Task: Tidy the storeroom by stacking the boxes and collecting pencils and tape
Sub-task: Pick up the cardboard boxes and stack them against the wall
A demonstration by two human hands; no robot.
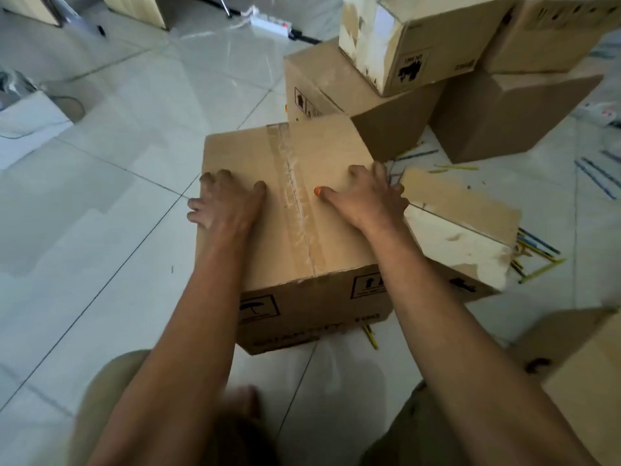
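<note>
My arms were bare from the wrists up, with no sleeves, watch or rings that I could see. My right hand [368,196] had an orange-painted thumbnail [318,191]; my left hand [225,201] showed plain nails. I wore what looked like khaki shorts [111,391], though they were blurred.

Place: a storeroom.
Floor [117,136]: pale glossy tiles, bare.
Cardboard boxes [396,55]: shipping cartons stacked at 1 o'clock.
Pencils [537,250]: scattered loose at 3 o'clock.
Power strip [272,25]: lying at 12 o'clock.
</note>
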